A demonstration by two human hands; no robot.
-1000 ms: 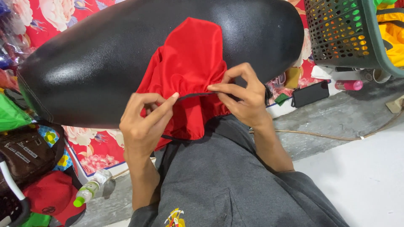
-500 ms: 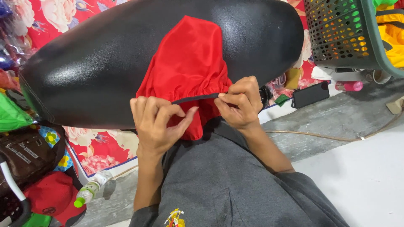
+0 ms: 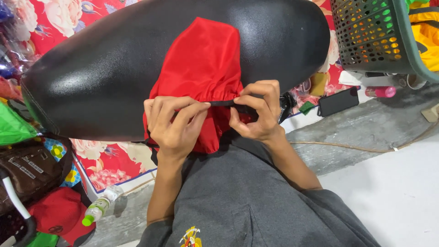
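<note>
A red fabric cover (image 3: pixel 203 68) with a black elastic hem (image 3: pixel 222 103) lies draped over a long glossy black cushioned seat (image 3: pixel 105 73). My left hand (image 3: pixel 173 123) pinches the gathered hem on its left side. My right hand (image 3: pixel 258 112) pinches the same black hem just to the right, thumb and fingers closed on it. The two hands are close together, with a short stretch of hem between them. The lower part of the red fabric hangs down behind my hands, above my grey shirt (image 3: pixel 247 201).
A green perforated basket (image 3: pixel 375 34) with yellow cloth stands at top right. A black phone (image 3: pixel 338 101) and a pink bottle (image 3: pixel 380 92) lie on the floor. At left are a brown bag (image 3: pixel 27 171), a red cap (image 3: pixel 57 212) and a green-capped bottle (image 3: pixel 98 209). A cord (image 3: pixel 366 148) crosses the concrete.
My hands have moved closer together along the hem and lower on the fabric. The hem between them is now gathered and short, and the fabric above is more bunched.
</note>
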